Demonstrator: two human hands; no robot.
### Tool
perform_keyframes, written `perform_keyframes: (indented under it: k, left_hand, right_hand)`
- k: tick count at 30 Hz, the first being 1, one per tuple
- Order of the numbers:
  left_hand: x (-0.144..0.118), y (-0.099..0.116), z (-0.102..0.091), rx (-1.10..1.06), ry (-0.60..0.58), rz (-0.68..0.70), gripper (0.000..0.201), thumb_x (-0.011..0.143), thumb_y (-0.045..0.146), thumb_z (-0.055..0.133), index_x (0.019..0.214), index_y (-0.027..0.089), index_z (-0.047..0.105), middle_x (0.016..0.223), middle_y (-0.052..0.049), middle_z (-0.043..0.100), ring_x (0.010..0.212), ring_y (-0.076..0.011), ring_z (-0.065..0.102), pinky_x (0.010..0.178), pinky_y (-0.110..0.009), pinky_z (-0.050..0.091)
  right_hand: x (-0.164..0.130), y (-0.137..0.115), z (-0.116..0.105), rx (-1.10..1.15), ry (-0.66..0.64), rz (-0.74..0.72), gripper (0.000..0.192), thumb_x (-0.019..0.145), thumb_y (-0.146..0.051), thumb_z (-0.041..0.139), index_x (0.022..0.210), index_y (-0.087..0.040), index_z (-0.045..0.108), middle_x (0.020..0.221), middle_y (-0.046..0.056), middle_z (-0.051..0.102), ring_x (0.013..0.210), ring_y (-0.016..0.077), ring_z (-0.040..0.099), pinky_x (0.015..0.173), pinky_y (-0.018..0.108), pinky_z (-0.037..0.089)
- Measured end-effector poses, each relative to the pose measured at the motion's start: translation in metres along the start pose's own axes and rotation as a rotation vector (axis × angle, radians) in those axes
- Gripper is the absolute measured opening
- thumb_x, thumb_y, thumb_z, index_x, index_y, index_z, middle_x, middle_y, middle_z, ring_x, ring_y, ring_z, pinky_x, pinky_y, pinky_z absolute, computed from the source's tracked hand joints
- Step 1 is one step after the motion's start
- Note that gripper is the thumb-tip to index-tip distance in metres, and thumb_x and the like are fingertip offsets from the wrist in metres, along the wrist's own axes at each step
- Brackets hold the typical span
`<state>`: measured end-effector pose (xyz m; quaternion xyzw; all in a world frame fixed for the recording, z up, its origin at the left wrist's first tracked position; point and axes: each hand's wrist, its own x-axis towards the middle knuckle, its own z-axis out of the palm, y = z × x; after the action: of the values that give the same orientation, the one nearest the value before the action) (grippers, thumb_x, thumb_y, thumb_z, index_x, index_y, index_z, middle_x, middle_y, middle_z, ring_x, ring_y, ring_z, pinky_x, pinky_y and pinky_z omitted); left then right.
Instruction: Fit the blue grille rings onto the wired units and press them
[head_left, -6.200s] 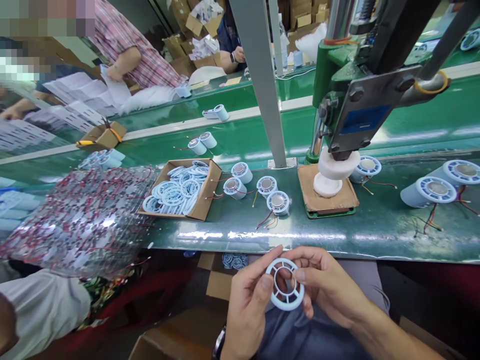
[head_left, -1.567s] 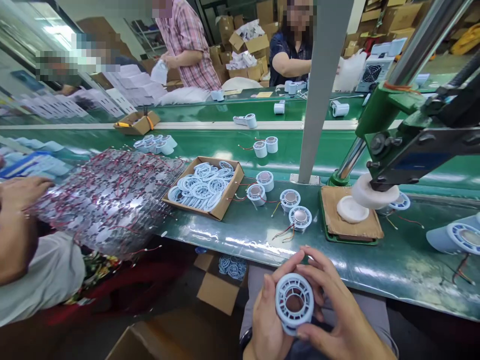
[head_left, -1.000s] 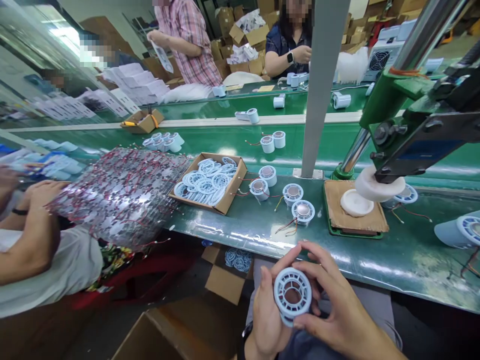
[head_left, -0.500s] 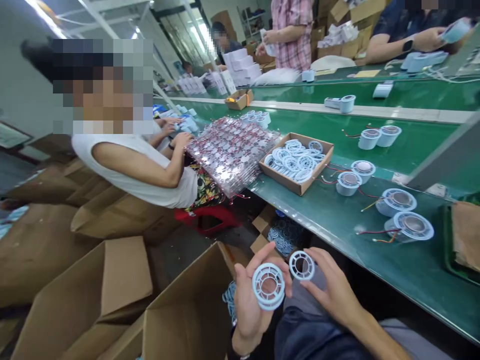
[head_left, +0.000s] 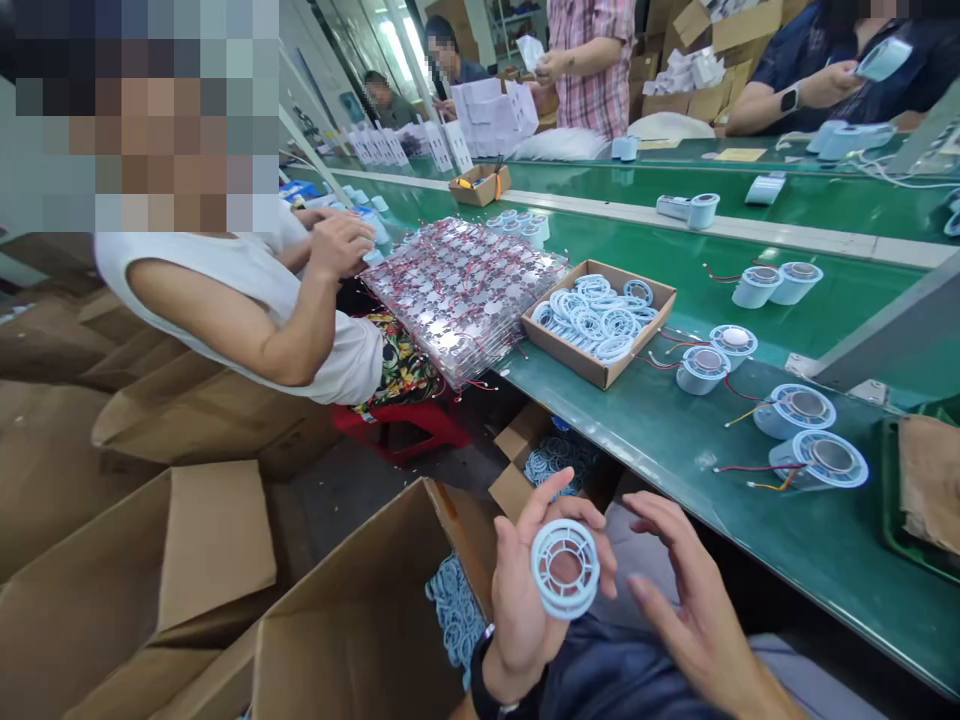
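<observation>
Light blue plastic rings [head_left: 564, 605] with spoked centres lie stacked in my left hand [head_left: 517, 600], facing up from the palm. The thumb and fingers curve round the stack's sides. To the right, apart from the rings, my right hand [head_left: 694, 600] is open with its fingers spread and nothing in it. Below and left of my hands, a large open cardboard box [head_left: 360, 620] has a heap of similar blue rings [head_left: 456, 610] in its corner. Another carton of rings [head_left: 551, 465] stands under the bench edge.
On the green bench [head_left: 637, 430] are a shallow cardboard tray [head_left: 606, 375] of blue rings and several round blue units [head_left: 819, 458] with wires. A stack of clear trays [head_left: 465, 300] overhangs the edge by a seated co-worker [head_left: 247, 310]. A grey post [head_left: 885, 320] rises at right.
My right hand held a single blue ring before; now its fingers are apart and that ring is gone from them. My left hand with the rings sits slightly further right in view.
</observation>
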<state>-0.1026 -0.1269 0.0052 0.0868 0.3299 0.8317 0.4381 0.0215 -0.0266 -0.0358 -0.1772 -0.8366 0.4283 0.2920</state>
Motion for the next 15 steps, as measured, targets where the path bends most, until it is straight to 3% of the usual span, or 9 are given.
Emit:
perform_keyframes:
  k: [3,6,10,15]
  left_hand:
    - [0.000,-0.004,0.007,0.017,0.003,-0.046,0.063,0.088,0.071,0.050,0.123,0.021,0.067,0.096,-0.008,0.069,0.064,-0.0191,0.068,0.051,-0.029,0.056]
    - [-0.001,-0.009,0.014,0.027,0.013,-0.103,0.068,0.086,0.075,0.047,0.125,0.021,0.065,0.099,-0.008,0.068,0.062,-0.0168,0.065,0.055,-0.029,0.055]
    - [-0.003,-0.014,0.021,0.036,0.002,-0.142,0.076,0.082,0.081,0.047,0.124,0.020,0.064,0.100,-0.009,0.069,0.067,-0.0189,0.065,0.060,-0.031,0.056]
    - [-0.004,-0.019,0.028,0.052,0.008,-0.172,0.077,0.081,0.082,0.047,0.124,0.020,0.065,0.102,-0.010,0.068,0.074,-0.0224,0.067,0.062,-0.032,0.056]
  right_hand:
    - [0.000,-0.022,-0.015,-0.051,-0.103,-0.101,0.062,0.091,-0.040,0.060,0.147,-0.024,0.038,0.152,0.016,0.035,0.141,0.0304,0.043,0.106,0.041,0.051]
    - [0.006,-0.031,-0.019,-0.070,-0.210,-0.090,0.072,0.086,-0.034,0.066,0.150,-0.026,0.034,0.159,0.016,0.021,0.146,0.0342,0.035,0.107,0.046,0.050]
    - [0.009,-0.032,-0.021,-0.032,-0.245,-0.049,0.070,0.084,-0.025,0.066,0.147,-0.029,0.038,0.159,0.015,0.022,0.148,0.0342,0.032,0.108,0.050,0.049]
    - [0.006,-0.029,-0.027,0.046,-0.218,0.004,0.068,0.079,-0.025,0.074,0.140,-0.029,0.047,0.156,0.014,0.029,0.146,0.0329,0.036,0.109,0.045,0.049]
